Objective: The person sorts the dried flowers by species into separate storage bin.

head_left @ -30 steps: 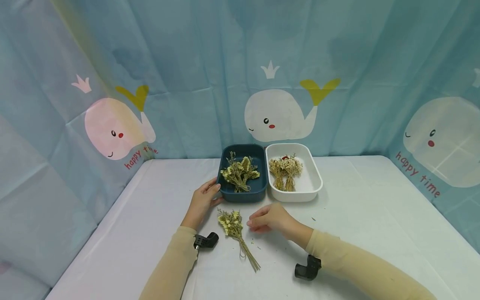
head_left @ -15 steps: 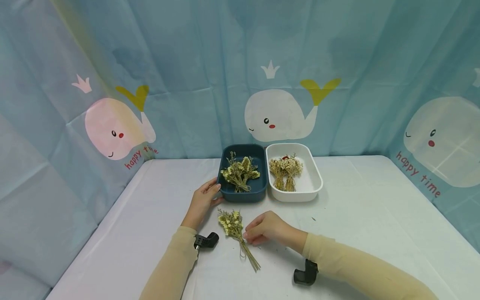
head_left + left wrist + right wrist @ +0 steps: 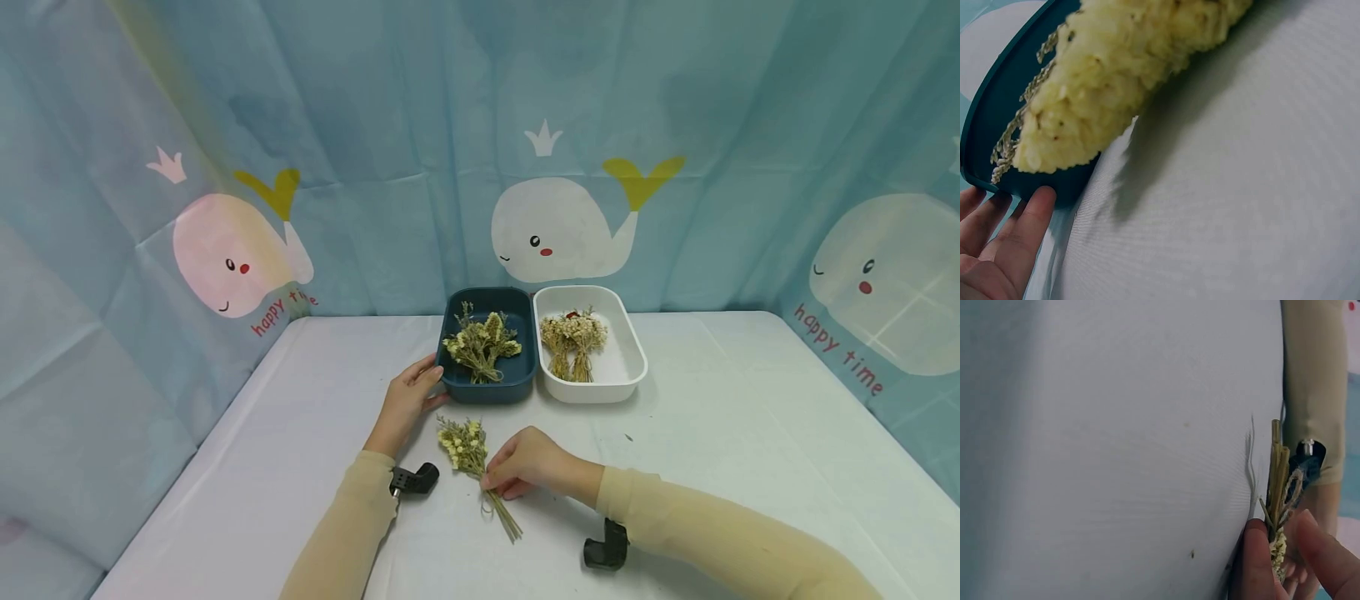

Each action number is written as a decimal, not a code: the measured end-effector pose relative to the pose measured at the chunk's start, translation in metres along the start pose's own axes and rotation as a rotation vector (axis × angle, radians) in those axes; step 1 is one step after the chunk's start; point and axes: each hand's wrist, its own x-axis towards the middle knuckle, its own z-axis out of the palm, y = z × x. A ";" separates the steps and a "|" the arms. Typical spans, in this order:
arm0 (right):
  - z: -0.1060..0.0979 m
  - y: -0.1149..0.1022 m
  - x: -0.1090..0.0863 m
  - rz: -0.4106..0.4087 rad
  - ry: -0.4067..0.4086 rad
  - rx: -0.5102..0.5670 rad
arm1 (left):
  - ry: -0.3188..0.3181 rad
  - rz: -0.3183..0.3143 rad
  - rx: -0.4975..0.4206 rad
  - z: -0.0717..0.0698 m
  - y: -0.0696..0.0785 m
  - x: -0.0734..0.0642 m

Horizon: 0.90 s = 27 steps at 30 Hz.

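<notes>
My left hand rests against the near left side of a dark blue tray, its fingers fairly straight along the wall, as the left wrist view shows. Inside that tray lie tied bunches of dried yellow flowers. On the table before it is a bunch of dried flowers, stems toward me, tied with twine. My right hand has its thumb and curled fingers round the stems. In the right wrist view the stems stand between thumb and finger, a small gap showing on the thumb's side.
A white tray adjoins the blue one on the right, holding bunches of pale dried flowers with a touch of red. Small plant bits lie on the white tabletop. A blue whale-print curtain hangs behind the table.
My right hand has moved left and toward me, from beside the dried flower bunch onto its stems. The left hand stays at the blue tray, and the bunch lies where it was.
</notes>
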 end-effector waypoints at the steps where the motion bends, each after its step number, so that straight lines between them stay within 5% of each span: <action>1: 0.001 0.000 0.000 0.004 0.006 -0.005 | -0.001 0.007 0.004 0.000 0.000 0.000; 13: 0.007 0.003 0.001 -0.015 0.020 -0.034 | 0.001 0.009 0.005 -0.001 0.001 -0.001; 21: 0.005 0.004 -0.002 0.048 -0.004 0.058 | 0.001 0.006 0.001 0.000 0.000 -0.001; 27: 0.001 0.004 -0.009 0.023 0.002 0.097 | -0.011 0.015 -0.013 -0.001 -0.001 0.000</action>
